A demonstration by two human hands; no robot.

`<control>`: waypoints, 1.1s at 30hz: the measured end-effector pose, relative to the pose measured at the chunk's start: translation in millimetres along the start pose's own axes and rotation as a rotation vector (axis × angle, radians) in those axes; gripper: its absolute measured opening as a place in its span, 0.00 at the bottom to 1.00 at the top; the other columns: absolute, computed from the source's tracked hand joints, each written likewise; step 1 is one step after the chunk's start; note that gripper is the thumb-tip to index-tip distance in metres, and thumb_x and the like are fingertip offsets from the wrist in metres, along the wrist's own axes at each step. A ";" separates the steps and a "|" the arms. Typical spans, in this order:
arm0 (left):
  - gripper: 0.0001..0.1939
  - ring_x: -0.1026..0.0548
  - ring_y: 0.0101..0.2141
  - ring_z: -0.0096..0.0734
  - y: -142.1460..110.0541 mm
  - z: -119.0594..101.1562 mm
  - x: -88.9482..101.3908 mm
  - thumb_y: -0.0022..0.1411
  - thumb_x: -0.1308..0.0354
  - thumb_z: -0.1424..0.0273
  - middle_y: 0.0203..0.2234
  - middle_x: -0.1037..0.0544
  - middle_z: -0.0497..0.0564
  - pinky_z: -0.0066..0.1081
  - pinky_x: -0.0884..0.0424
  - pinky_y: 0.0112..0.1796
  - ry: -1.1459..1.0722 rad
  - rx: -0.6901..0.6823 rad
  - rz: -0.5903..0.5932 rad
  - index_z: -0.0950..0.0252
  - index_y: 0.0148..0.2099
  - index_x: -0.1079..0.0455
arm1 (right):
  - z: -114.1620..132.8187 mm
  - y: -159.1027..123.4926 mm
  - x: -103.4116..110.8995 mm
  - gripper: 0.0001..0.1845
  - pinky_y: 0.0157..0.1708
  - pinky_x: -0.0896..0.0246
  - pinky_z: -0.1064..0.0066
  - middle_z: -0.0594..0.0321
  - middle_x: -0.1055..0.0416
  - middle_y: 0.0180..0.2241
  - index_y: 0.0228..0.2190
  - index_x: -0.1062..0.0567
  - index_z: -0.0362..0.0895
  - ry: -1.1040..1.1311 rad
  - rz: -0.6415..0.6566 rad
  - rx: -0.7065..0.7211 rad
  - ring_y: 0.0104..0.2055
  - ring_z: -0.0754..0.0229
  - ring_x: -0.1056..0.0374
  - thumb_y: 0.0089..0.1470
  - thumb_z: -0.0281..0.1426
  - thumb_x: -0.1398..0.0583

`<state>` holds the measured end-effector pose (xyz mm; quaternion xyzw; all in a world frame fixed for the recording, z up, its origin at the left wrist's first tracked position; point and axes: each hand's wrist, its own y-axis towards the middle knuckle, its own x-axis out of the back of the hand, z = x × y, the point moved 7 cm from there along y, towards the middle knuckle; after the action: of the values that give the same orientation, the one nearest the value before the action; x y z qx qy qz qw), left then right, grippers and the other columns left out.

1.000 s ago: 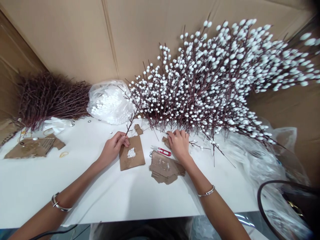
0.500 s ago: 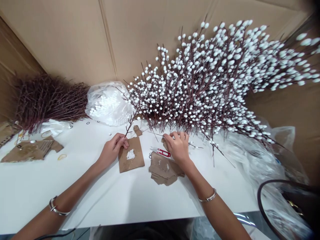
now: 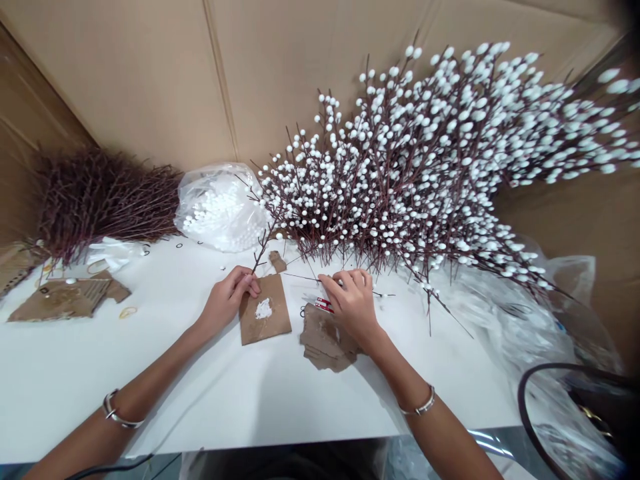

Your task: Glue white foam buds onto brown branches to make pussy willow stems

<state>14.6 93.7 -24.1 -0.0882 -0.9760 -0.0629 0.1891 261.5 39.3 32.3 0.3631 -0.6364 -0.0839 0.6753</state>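
My left hand (image 3: 233, 298) is closed on a bare brown twig (image 3: 260, 253), which points up and away. Below its fingertips lies a cardboard square (image 3: 273, 327) with a white, paste-like blob (image 3: 263, 308) on it. My right hand (image 3: 350, 303) pinches a thin dark twig (image 3: 301, 277) that sticks out on both sides just above the table; its grip is partly hidden behind the fingers. Red thread snips (image 3: 324, 305) lie under the right hand, partly covered by it. Torn cardboard (image 3: 327, 343) rests beneath that hand.
White-budded branches (image 3: 400, 167) are heaped at the back right. A clear bag of white buds (image 3: 220, 207) stands beside bare twigs (image 3: 105, 200) at the back left. Cardboard scraps (image 3: 60, 300) lie left, crumpled plastic (image 3: 520, 313) right. A dark looped strap (image 3: 525, 393) is at the near right.
My right hand has moved left and slightly nearer with the thin twig, and now covers more of the red snips. My left hand stays in place with its twig.
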 end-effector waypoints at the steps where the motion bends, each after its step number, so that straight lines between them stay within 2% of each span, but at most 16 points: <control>1: 0.13 0.24 0.33 0.33 -0.1 -0.2 0.0 0.70 0.53 0.56 0.31 0.22 0.47 0.35 0.30 0.42 -0.004 0.001 0.000 0.60 0.42 0.36 | -2.3 0.1 0.9 0.12 0.50 0.51 0.61 0.60 0.29 0.33 0.43 0.23 0.47 -0.008 -0.007 -0.015 0.39 0.56 0.42 0.62 0.25 0.45; 9: 0.13 0.23 0.33 0.34 1.3 3.9 0.4 0.70 0.53 0.57 0.30 0.22 0.48 0.36 0.29 0.42 -0.021 -0.020 0.000 0.60 0.42 0.36 | -34.9 -3.4 -4.7 0.12 0.50 0.52 0.58 0.58 0.27 0.36 0.42 0.22 0.48 -0.124 -0.046 -0.176 0.41 0.53 0.42 0.62 0.27 0.44; 13: 0.13 0.22 0.33 0.34 1.5 5.1 0.3 0.70 0.53 0.57 0.30 0.22 0.48 0.36 0.29 0.42 -0.034 -0.032 -0.002 0.61 0.43 0.36 | -40.5 -4.7 -8.7 0.12 0.49 0.50 0.59 0.56 0.27 0.39 0.41 0.22 0.45 -0.116 -0.056 -0.205 0.42 0.52 0.41 0.63 0.27 0.46; 19: 0.14 0.22 0.31 0.33 -2.4 -7.8 -3.6 0.70 0.52 0.57 0.32 0.21 0.50 0.35 0.28 0.38 -0.172 -0.054 0.021 0.62 0.43 0.37 | -25.4 -0.1 -4.9 0.19 0.46 0.47 0.62 0.57 0.29 0.34 0.48 0.26 0.43 0.006 -0.032 -0.110 0.38 0.55 0.40 0.62 0.20 0.49; 23: 0.14 0.22 0.29 0.32 -3.9 -16.6 -3.4 0.69 0.49 0.57 0.32 0.21 0.51 0.34 0.29 0.36 -0.290 -0.065 0.029 0.63 0.44 0.37 | -15.0 -0.4 1.8 0.19 0.42 0.44 0.63 0.55 0.30 0.36 0.49 0.26 0.43 0.114 -0.011 -0.089 0.39 0.54 0.40 0.61 0.20 0.50; 28: 0.14 0.22 0.28 0.31 1.8 -4.8 -3.0 0.68 0.48 0.56 0.31 0.21 0.50 0.33 0.29 0.34 -0.306 -0.042 0.017 0.63 0.42 0.37 | 7.4 -4.7 -3.6 0.22 0.40 0.42 0.67 0.51 0.30 0.43 0.49 0.27 0.40 0.230 0.068 0.024 0.43 0.55 0.37 0.59 0.16 0.52; 33: 0.14 0.22 0.28 0.30 7.1 9.2 -7.0 0.69 0.49 0.56 0.29 0.22 0.49 0.31 0.29 0.33 -0.289 -0.016 0.034 0.63 0.42 0.38 | 31.0 -5.4 -10.2 0.20 0.37 0.48 0.66 0.56 0.30 0.36 0.46 0.24 0.43 0.140 0.146 0.124 0.37 0.56 0.41 0.59 0.18 0.49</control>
<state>19.2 101.0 -34.6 -0.1141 -0.9909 -0.0540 0.0470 233.0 29.4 18.6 0.3616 -0.6164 0.0307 0.6989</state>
